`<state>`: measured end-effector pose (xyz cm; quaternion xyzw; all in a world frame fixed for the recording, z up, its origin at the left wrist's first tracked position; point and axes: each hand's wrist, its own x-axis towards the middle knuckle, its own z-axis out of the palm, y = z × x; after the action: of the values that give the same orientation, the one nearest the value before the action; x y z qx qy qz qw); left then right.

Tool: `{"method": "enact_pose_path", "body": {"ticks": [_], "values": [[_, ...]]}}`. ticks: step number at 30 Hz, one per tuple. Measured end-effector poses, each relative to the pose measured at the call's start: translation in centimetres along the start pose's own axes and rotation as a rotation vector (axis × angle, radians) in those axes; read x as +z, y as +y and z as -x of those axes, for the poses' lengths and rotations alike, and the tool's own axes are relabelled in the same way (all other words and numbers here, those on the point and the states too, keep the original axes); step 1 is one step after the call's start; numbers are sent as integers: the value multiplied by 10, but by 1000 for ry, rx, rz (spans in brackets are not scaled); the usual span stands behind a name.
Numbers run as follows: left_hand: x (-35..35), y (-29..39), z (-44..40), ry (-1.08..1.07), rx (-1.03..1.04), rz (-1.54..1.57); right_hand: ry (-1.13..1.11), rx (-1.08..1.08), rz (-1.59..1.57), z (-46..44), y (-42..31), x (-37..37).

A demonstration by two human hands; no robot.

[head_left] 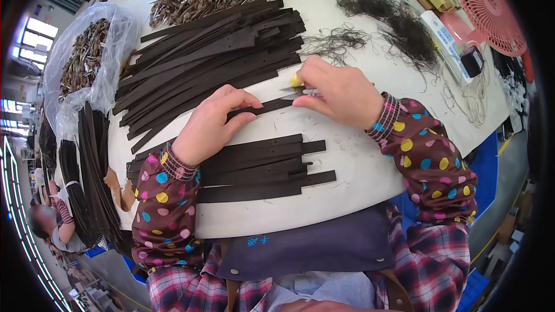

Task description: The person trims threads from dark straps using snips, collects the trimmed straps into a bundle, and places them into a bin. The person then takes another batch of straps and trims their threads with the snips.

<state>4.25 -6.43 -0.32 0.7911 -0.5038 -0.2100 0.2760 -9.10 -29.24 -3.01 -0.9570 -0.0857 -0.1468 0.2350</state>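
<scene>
1. Left hand: fingers pinch a long, flat, leather-like dark-brown strip over the white counter.
2. Right hand: fingers grasp a yellow-handled metal cutter at the strip's right part.
3. Apparently trimming; next calls for steady holding.

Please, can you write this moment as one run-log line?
left hand: holds dark strip | right hand: holds small bladed tool at strip's end | nearby: pile of dark strips, tangled threads
</scene>
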Motion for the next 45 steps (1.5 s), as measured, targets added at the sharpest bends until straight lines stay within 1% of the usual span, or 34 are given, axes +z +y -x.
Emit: {"method": "enact_pose_path", "body": {"ticks": [1,2,5,14,17,20,23,26,29,32,35,38,44,45], "values": [[1,0,0,2,-3,4,-15,-38,6,-1,1,5],[1,0,0,4,-5,7,18,-53,4,-2,2,7],[1,-1,-1,4,4,-3,27,-78,20,-3,2,10],[3,0,1,24,-14,-15,38,-110,94,-5,-4,13],[8,2,0,170,178,-248,45,-121,114,-4,-5,13],[15,5,-6,260,219,-380,56,-138,157,-4,-7,13],[26,8,-10,240,120,-178,1,-121,156,-4,-9,10],[28,11,-13,215,96,-203,0,-114,149,-3,-9,10],[28,13,-17,228,180,-282,0,-107,129,-3,-8,11],[27,14,-19,223,226,-374,68,-125,120,-2,-6,15],[27,14,-21,202,241,-408,65,-124,111,-2,-7,15],[28,12,-24,211,263,-409,61,-125,119,-2,-7,15],[31,11,-24,227,241,-367,75,-133,133,-2,-9,15],[31,11,-24,228,207,-331,76,-123,110,-2,-8,16]]}}
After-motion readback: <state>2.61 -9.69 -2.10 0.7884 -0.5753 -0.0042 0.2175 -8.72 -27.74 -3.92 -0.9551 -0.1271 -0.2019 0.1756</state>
